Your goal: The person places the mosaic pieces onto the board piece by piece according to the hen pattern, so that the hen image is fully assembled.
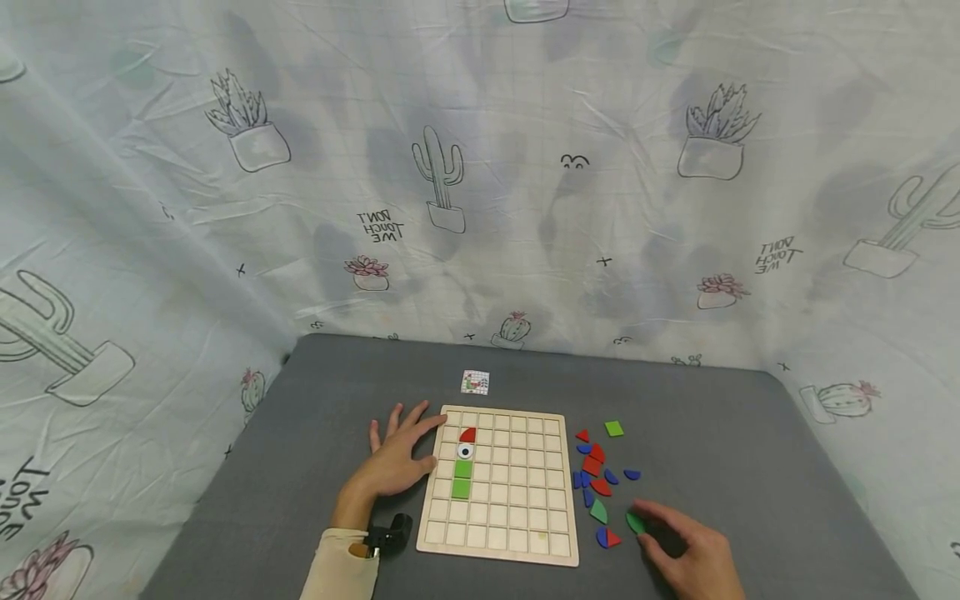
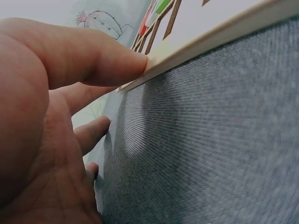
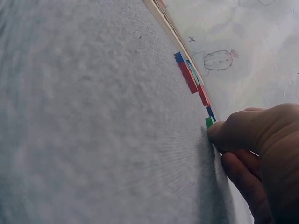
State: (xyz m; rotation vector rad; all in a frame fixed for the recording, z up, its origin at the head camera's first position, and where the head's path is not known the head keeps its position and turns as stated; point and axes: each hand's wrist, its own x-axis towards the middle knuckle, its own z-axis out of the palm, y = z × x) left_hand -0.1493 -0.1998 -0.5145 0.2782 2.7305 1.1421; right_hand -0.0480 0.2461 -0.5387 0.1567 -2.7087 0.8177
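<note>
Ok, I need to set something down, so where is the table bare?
The table is bare from the loose green square to the right edge, and from the left hand to the left edge. Crowded: between the board and the right hand, where pieces cluster.

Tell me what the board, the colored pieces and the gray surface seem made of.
Board: probably wood with a matte finish, going by its pale tan rim.
Pieces: perhaps painted wood or plastic; their flat, even color leaves it open.
Gray surface: likely woven fabric, dull, since fine ribbing shows close up.
</note>
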